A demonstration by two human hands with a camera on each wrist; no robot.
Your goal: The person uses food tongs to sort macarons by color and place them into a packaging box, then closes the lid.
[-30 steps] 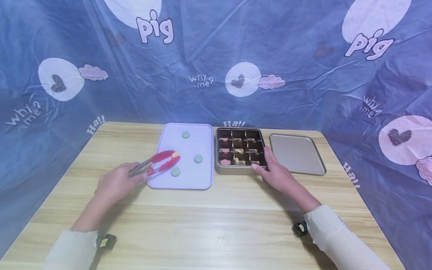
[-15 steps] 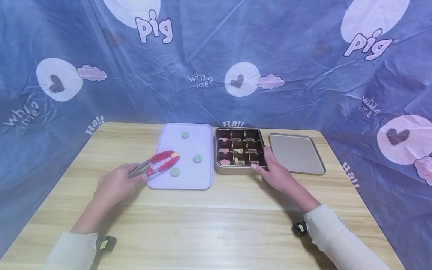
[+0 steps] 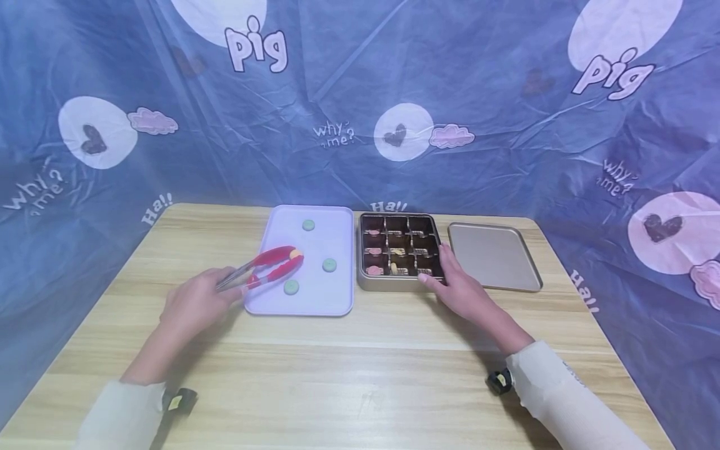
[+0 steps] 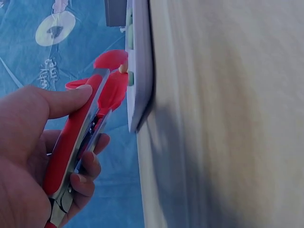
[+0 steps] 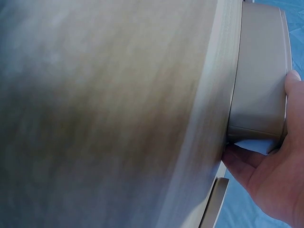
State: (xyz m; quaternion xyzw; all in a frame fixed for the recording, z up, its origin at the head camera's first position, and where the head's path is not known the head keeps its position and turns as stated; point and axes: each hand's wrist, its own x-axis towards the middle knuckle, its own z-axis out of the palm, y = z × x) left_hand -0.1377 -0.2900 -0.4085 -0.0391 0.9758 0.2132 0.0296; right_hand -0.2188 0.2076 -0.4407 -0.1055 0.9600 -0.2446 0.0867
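Note:
My left hand [image 3: 194, 303] grips a pair of red-tipped metal tongs [image 4: 71, 147], thumb on one arm and fingers round the other. Between the tong tips, over the lilac tray [image 3: 270, 305], is a small yellow piece [image 3: 295, 253]. Green discs lie on that tray: one at the back [image 3: 308, 225], one at the right [image 3: 329, 265], one near the front [image 3: 290, 287]. My right hand [image 3: 464, 290] holds the front right corner of a divided tin box [image 3: 388, 284], thumb on the rim and fingers along the side.
Pink pieces [image 3: 374, 270] sit in the box's left column, yellow pieces [image 3: 394, 269] in its middle column. A flat tin lid [image 3: 495, 256] lies right of the box. The wooden table [image 3: 360, 375] meets a blue printed cloth [image 3: 360, 169] at the back.
The tong tips have shifted slightly right and away from me, and the yellow piece has moved with them. My right hand and the box have stayed put.

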